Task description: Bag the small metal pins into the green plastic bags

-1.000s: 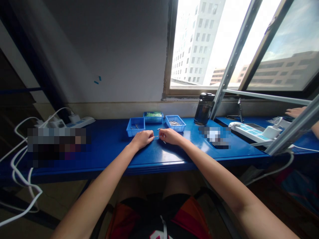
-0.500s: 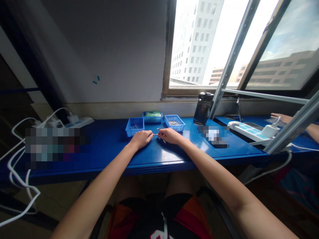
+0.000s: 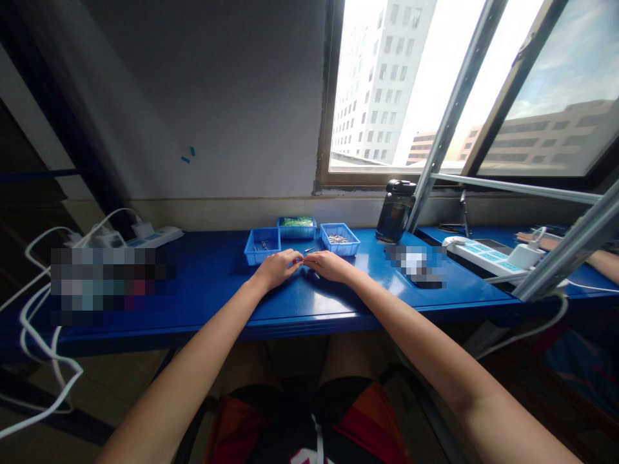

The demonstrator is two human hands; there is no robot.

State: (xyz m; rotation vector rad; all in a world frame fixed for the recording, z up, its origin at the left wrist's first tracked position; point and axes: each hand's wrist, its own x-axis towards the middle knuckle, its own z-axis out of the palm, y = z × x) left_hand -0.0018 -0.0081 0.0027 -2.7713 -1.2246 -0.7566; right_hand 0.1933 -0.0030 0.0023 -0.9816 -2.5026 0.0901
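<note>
My left hand [image 3: 278,269] and my right hand [image 3: 326,264] meet fingertip to fingertip just above the blue table. Both are closed in a pinch around a small slim piece, mostly hidden by the fingers; its exact kind cannot be made out. A small dark, pointed metal piece [image 3: 309,249] lies on the table just beyond the fingers. Behind my left hand sits a blue bin [image 3: 255,256] with a few slim metal pieces inside. Beyond my right hand stands another blue bin [image 3: 347,250] holding many small metal pieces. Between them, farther back, a blue bin [image 3: 286,232] contains green items.
A black bottle [image 3: 394,212] stands by the metal shelf post [image 3: 447,122]. Right of my hands lies a blurred-out item with a dark phone-like edge [image 3: 430,281]. Power strips [image 3: 500,258] and white cables [image 3: 29,335] occupy both sides. Another person's arm [image 3: 602,264] reaches in at right.
My hands have come closer together, so the slim piece that showed between them is now mostly covered by fingers. At right, the other person's hand has moved lower behind the power strip.
</note>
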